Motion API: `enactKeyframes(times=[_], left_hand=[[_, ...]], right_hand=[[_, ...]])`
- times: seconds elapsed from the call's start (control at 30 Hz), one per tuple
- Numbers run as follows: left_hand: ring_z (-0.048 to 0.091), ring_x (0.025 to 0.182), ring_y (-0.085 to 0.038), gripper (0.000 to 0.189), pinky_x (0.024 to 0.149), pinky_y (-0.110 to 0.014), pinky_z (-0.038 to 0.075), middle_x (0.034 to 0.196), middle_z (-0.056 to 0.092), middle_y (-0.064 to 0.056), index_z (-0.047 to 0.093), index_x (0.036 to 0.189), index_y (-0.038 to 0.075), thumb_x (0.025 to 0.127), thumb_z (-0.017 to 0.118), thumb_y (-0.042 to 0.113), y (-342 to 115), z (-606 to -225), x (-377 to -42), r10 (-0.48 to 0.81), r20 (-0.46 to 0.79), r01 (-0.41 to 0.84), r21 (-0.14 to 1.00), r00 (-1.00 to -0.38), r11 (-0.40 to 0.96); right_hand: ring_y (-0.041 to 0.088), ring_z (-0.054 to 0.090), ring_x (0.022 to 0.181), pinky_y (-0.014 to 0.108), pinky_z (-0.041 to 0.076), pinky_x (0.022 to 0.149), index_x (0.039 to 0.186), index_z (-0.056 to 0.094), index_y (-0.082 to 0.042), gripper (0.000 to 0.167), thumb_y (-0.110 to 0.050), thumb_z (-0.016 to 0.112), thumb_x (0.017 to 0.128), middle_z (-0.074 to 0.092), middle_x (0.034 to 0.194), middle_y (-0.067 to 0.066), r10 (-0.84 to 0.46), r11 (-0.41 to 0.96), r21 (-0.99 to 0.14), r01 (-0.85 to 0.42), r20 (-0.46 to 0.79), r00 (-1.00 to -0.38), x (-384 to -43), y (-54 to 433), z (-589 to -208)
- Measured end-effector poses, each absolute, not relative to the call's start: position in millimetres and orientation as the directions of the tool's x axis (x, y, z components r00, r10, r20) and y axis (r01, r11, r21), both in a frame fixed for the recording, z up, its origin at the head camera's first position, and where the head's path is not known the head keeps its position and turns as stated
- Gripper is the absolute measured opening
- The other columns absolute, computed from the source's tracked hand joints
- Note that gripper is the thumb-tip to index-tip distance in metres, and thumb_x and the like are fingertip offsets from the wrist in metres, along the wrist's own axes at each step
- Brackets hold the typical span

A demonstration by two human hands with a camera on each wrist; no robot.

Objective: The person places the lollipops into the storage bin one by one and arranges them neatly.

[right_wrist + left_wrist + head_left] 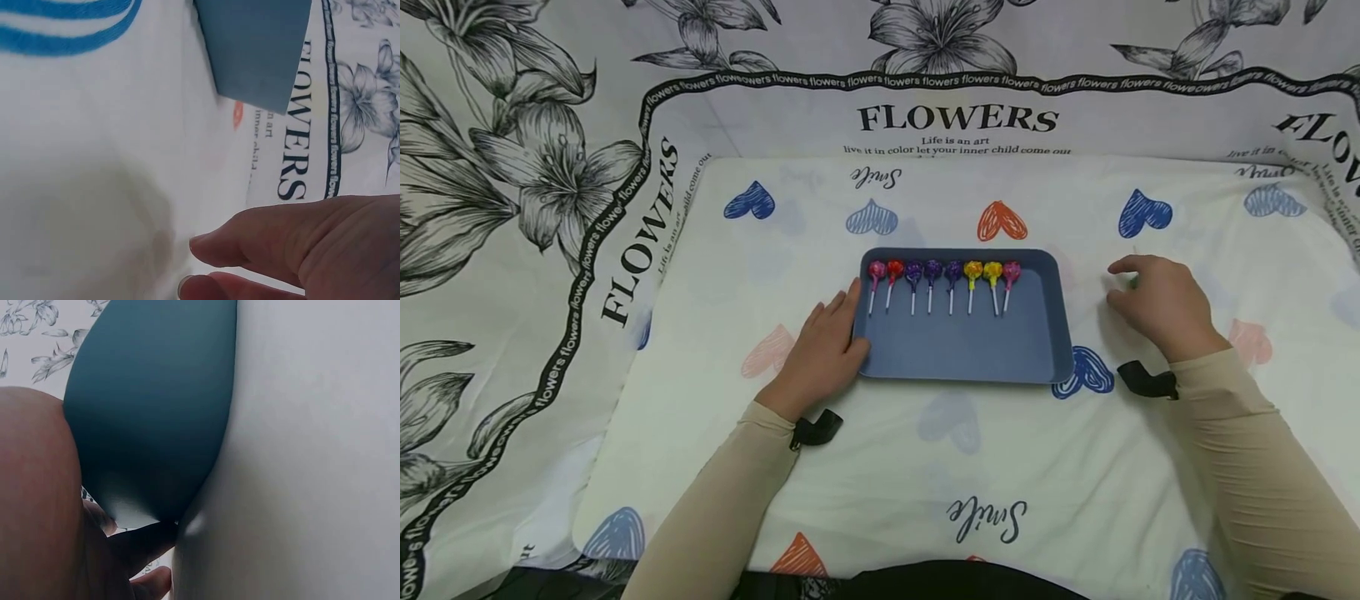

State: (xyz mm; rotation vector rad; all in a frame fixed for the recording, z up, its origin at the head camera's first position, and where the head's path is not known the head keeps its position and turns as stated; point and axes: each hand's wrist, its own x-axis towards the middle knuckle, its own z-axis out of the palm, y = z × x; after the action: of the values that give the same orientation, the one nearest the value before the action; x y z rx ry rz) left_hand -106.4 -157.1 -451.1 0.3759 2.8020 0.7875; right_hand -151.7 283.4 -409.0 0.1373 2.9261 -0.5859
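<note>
A blue-grey rectangular tray point(962, 354) lies on the cloth in the middle of the head view. Along its far side runs a row of several wrapped lollipops point(932, 270), pink, red, purple and yellow, with their sticks pointing towards me. My left hand point(820, 350) rests along the tray's left edge, fingers extended, thumb by the near corner. The left wrist view shows fingers point(147, 547) against the tray wall. Right of the tray, my right hand point(1168, 304) has curled fingers around a small green-headed lollipop point(1133, 282), mostly hidden. In the right wrist view the thumb point(250, 240) shows, but no lollipop.
A white cloth point(850, 467) printed with hearts and the word Smile lies under the tray. Beyond it spreads a larger floral cloth point(760, 117) with a black lettered border. Dark wrist straps point(1146, 382) sit on both sleeves.
</note>
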Motion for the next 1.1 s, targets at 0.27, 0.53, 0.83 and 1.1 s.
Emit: enactKeyframes(times=[0.27, 0.53, 0.83, 1.1], left_hand=[[0.016, 0.163, -0.026, 0.082, 0.132, -0.048, 0.004, 0.174, 0.023, -0.007, 0.004, 0.171, 0.016, 0.098, 0.043, 0.026, -158.2, -448.7, -106.3, 0.295, -0.123, 0.184, 0.547, -0.948, 0.817], [0.015, 0.163, -0.026, 0.081, 0.132, -0.048, 0.004, 0.174, 0.023, -0.006, 0.006, 0.171, 0.016, 0.099, 0.043, 0.026, -158.2, -448.3, -105.0, 0.288, -0.125, 0.175, 0.550, -0.950, 0.817], [0.015, 0.163, -0.025, 0.082, 0.132, -0.047, 0.003, 0.175, 0.021, -0.005, 0.004, 0.171, 0.017, 0.100, 0.044, 0.027, -158.0, -449.7, -105.8, 0.292, -0.134, 0.175, 0.544, -0.947, 0.820], [0.015, 0.163, -0.025, 0.082, 0.132, -0.046, 0.003, 0.175, 0.021, -0.005, 0.003, 0.171, 0.017, 0.100, 0.044, 0.026, -157.5, -449.9, -106.2, 0.296, -0.135, 0.180, 0.540, -0.945, 0.822]], right_hand=[[0.049, 0.057, 0.104, 0.055, 0.049, 0.074, 0.135, 0.064, 0.005, 0.044, -0.010, 0.059, 0.093, 0.064, 0.122, 0.033, 0.079, 0.919, -0.367, 0.144, -0.187, -0.979, -149.2, 295.7, -405.8], [0.043, 0.055, 0.094, 0.040, 0.042, 0.055, 0.138, 0.060, 0.006, 0.050, 0.000, 0.052, 0.089, 0.064, 0.119, 0.033, 0.068, 0.928, -0.350, 0.128, -0.179, -0.982, -149.3, 302.8, -405.8], [0.046, 0.059, 0.090, 0.044, 0.044, 0.049, 0.138, 0.057, 0.007, 0.048, -0.001, 0.047, 0.092, 0.064, 0.117, 0.035, 0.089, 0.950, -0.284, 0.129, -0.152, -0.984, -145.6, 308.9, -411.9], [0.049, 0.062, 0.091, 0.056, 0.050, 0.055, 0.124, 0.066, 0.010, 0.037, -0.011, 0.054, 0.097, 0.065, 0.118, 0.037, 0.088, 0.960, -0.255, 0.120, -0.132, -0.987, -143.4, 307.6, -409.0]])
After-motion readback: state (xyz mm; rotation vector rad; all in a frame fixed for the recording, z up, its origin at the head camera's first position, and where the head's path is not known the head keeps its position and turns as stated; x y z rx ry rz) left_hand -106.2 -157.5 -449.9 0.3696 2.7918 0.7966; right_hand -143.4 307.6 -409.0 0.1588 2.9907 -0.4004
